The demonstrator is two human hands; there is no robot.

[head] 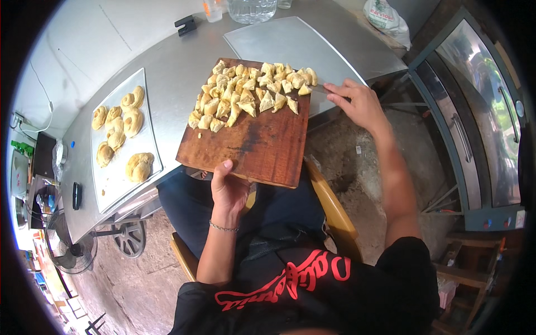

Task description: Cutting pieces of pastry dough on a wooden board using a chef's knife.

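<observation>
My left hand (pixel 228 188) grips the near edge of a wooden cutting board (pixel 259 150), thumb on top. Many cut pieces of bread (pixel 247 96) cover the board's far half. At the board's right edge, my right hand (pixel 356 100) holds a knife (pixel 320 88) by its handle; the blade is partly hidden beside the bread pieces. Left of the board, several coiled bread rolls (pixel 132 121) rest on a pale metal tray (pixel 148 100). An empty metal tray (pixel 289 39) lies beyond the board.
The steel table (pixel 180 58) carries a black holder (pixel 185 26), a large clear plastic bottle (pixel 251 9) and a black object (pixel 77 195). A plastic bag (pixel 387 23) stands at the back right. An oven (pixel 473 113) is on the right; a fan (pixel 71 247) is at the lower left.
</observation>
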